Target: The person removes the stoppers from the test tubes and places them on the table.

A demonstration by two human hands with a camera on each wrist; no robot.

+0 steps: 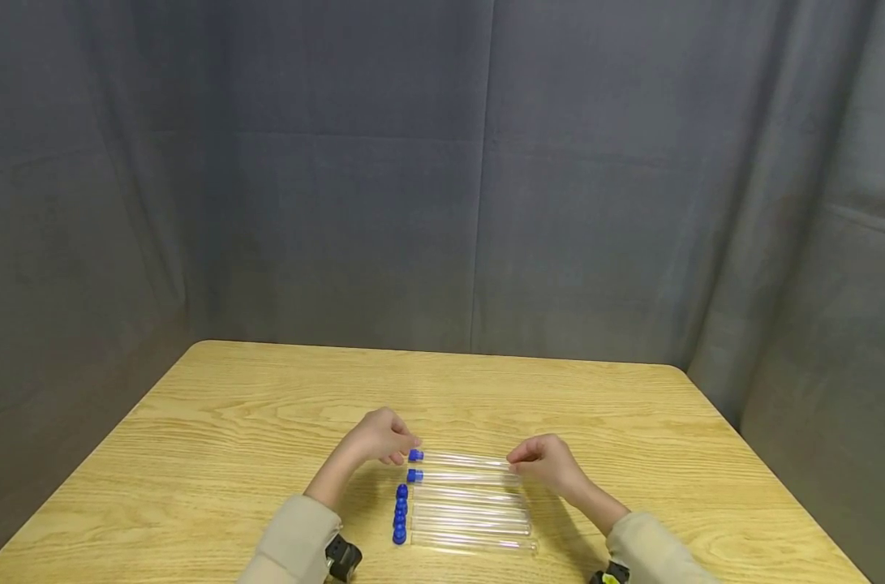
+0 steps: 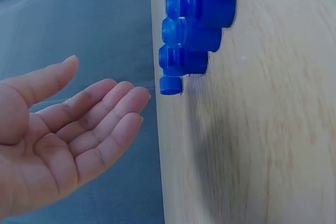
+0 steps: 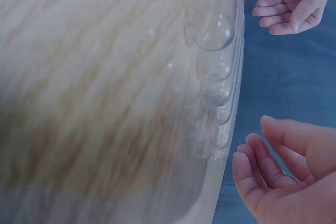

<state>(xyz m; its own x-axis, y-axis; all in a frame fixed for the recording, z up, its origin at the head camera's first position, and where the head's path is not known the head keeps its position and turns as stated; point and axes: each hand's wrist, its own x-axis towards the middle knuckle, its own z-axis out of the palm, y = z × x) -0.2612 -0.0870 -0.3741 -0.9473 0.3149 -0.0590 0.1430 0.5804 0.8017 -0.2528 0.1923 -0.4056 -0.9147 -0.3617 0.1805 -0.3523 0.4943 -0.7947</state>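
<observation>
Several clear test tubes lie side by side on the wooden table. The two far tubes have blue caps at their left ends. Several loose blue caps form a column left of the nearer tubes. My left hand hovers at the farthest capped end, and the left wrist view shows its palm and relaxed fingers holding nothing. My right hand is by the far tubes' rounded ends. In the right wrist view its loosely bent fingers stand apart from the tube ends.
The wooden table extends behind and to both sides of the tubes. Grey curtains hang at the back and sides. Each wrist carries a small black device by a beige sleeve.
</observation>
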